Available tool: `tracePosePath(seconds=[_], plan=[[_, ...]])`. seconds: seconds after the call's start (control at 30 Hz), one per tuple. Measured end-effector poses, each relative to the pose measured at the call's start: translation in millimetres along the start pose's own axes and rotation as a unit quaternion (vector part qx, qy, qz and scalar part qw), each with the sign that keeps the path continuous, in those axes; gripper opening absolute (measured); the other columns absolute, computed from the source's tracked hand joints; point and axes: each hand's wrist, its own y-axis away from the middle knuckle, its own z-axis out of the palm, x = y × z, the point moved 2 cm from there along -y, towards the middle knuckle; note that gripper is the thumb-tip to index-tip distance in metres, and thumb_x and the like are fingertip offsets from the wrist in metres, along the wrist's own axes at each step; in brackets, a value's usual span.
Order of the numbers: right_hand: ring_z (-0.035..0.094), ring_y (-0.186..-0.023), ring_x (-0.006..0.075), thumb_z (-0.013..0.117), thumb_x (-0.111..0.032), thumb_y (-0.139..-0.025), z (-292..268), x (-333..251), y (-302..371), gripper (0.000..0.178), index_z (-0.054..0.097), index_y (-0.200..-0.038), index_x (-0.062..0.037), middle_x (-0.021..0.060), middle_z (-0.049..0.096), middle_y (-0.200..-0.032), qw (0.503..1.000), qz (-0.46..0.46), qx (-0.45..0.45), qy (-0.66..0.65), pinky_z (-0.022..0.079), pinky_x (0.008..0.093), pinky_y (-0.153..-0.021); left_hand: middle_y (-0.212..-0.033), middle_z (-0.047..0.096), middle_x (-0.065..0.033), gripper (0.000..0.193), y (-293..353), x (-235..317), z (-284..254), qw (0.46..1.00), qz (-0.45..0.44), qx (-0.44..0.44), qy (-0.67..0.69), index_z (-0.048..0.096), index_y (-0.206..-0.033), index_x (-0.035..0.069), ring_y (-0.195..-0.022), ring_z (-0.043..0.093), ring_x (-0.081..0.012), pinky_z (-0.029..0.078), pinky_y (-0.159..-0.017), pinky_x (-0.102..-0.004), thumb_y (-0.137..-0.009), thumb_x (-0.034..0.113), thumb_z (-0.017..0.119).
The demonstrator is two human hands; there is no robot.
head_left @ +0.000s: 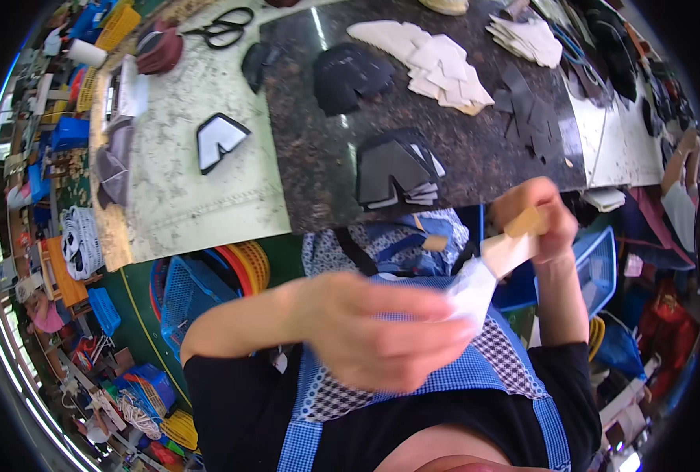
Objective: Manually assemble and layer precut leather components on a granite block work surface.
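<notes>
Both hands are up in front of my apron [452, 366], off the table and blurred by motion. My left hand [381, 326] pinches a thin white piece [474, 293] between thumb and fingers. My right hand [543, 220] is closed on a flat cream-and-tan piece [509, 252], which meets or overlaps the white one; whether they are joined I cannot tell. Beyond my hands, a stack of dark grey notched pieces [393, 167] with white layers lies on the dark stone slab. Left of it, a white notched piece [222, 140] rests on a slightly larger black one.
The dark stone slab [310, 157] bears black notched pieces [350, 75], cream fabric pieces [436, 67] and grey scraps [532, 114]. Black-handled scissors [225, 30] lie at the far left of the table. Blue plastic baskets [196, 291] stand below its front edge.
</notes>
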Motion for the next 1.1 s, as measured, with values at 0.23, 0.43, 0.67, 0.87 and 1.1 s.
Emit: tracePosePath(seconds=[0.23,0.43,0.67,0.87,1.1], plan=[[0.063,-0.059,0.0155,0.073,-0.028,-0.089,-133,-3,108,0.035,0.071,-0.071,0.0015,0.0102,0.067,-0.069,0.452,0.377,-0.013,0.809,0.05,0.0318,-0.057,-0.123,0.062,-0.0379,0.018,64,-3,-20,0.604,-0.621,0.15,0.477,0.04,-0.098,0.006,-0.141,0.043,-0.0433,0.047,-0.108,-0.0493,-0.102,0.011,0.057],[0.061,-0.067,0.0094,0.078,-0.028,-0.089,55,-2,-12,0.027,0.073,-0.09,-0.0017,0.0008,0.067,-0.074,0.841,0.109,-0.217,0.484,0.046,0.0261,-0.059,-0.12,0.065,-0.0206,0.022,61,-18,11,0.536,-0.674,0.157,0.483,0.045,-0.11,0.004,-0.111,0.065,-0.0183,0.052,-0.095,-0.0322,-0.101,0.011,0.064],[0.051,-0.051,0.0045,0.069,-0.029,-0.098,58,6,-70,0.039,0.063,-0.074,0.0012,0.0001,0.058,-0.058,0.832,0.142,-0.074,0.531,0.039,0.0242,-0.046,-0.085,0.063,-0.0044,0.034,78,-70,17,0.721,-0.647,0.092,0.23,0.056,-0.115,0.001,-0.073,0.062,-0.0088,0.053,-0.064,-0.0234,-0.093,0.017,0.076],[0.054,-0.053,0.0055,0.07,-0.028,-0.095,53,15,-78,0.042,0.06,-0.068,0.0018,0.0026,0.057,-0.057,0.824,0.185,-0.054,0.533,0.042,0.0263,-0.048,-0.079,0.062,-0.0047,0.034,93,-84,24,0.685,-0.674,0.078,0.265,0.057,-0.116,0.001,-0.068,0.062,-0.0095,0.053,-0.06,-0.025,-0.093,0.017,0.076],[0.043,-0.052,0.0098,0.077,-0.025,-0.087,47,-3,-98,0.042,0.056,-0.062,0.0009,0.0042,0.047,-0.052,0.652,0.037,-0.12,0.748,0.037,0.0323,-0.049,-0.064,0.054,-0.0014,0.049,91,-84,5,0.811,-0.569,-0.092,-0.097,0.052,-0.116,0.008,-0.051,0.055,-0.0135,0.046,-0.05,-0.029,-0.084,0.029,0.083]])
